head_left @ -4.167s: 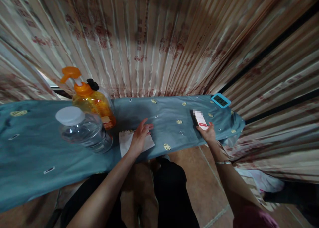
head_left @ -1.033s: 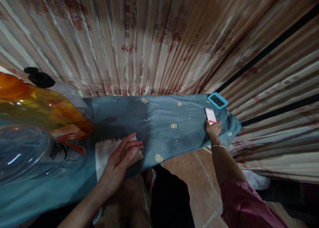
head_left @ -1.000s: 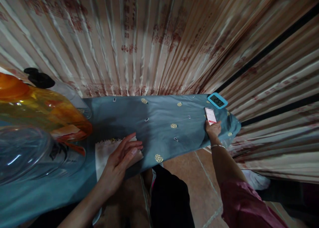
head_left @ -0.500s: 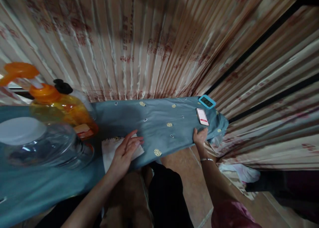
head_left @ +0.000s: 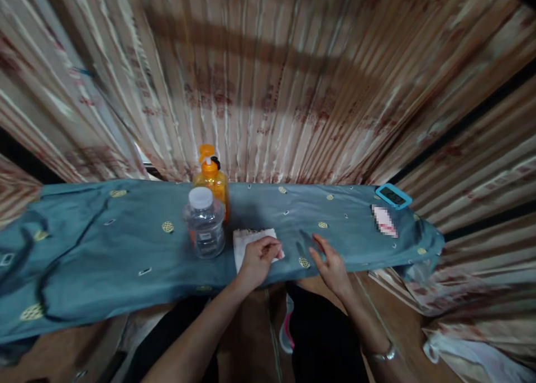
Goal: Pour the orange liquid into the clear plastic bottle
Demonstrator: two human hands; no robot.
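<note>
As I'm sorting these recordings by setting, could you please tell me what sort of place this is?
Probably a room in a home, though that is not certain: patterned curtains hang behind a long printed cloth, with an orange pump bottle standing on it.

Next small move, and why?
I'd probably bring the right hand left to the white cloth: the left hand is at the cloth, fingers bent, while the right is open beside it with nothing visible in its grasp.
</note>
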